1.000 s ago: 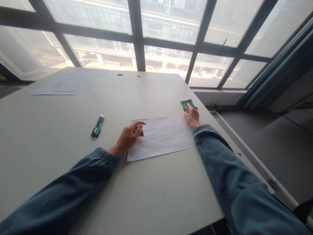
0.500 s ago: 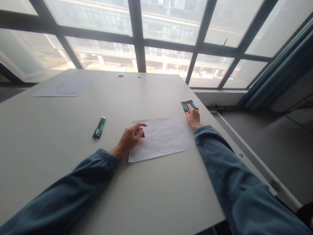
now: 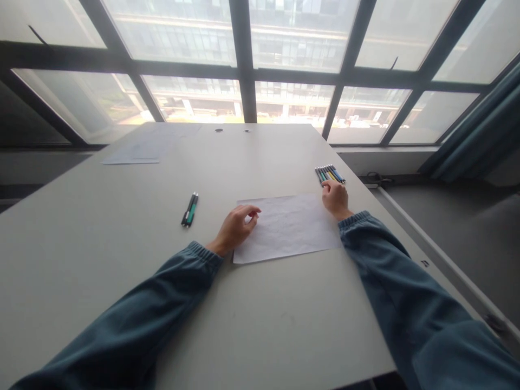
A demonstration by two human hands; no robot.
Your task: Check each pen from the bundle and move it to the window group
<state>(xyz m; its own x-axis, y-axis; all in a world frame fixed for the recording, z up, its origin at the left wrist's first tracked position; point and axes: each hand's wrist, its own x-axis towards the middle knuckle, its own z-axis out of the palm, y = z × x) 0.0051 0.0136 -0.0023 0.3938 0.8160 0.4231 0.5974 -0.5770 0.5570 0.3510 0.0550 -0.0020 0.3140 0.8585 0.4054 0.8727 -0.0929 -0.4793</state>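
Observation:
My left hand (image 3: 238, 223) rests over the left part of a white sheet of paper (image 3: 290, 230). Its thumb and index finger are apart, with nothing between them. At the near ends of a row of several pens (image 3: 330, 173), my right hand (image 3: 336, 198) is closed, its fingers curled. What the right fingers hold, if anything, is hidden behind the hand. The pens lie side by side, with dark, green, yellow and blue barrels. Left of the paper lie two more pens: a black pen (image 3: 187, 210) and a green-and-black pen (image 3: 192, 211), close together.
Other pale sheets (image 3: 134, 151) lie on the far left of the white table (image 3: 260, 319). Two small round fittings sit near its far edge. Large windows (image 3: 292, 38) rise behind. The table's right edge runs close beside the pen row and my right sleeve.
The view has turned slightly left, so everything sits further right in the picture. My right hand has drawn back slightly from the pens. My left thumb and index finger have changed pose slightly.

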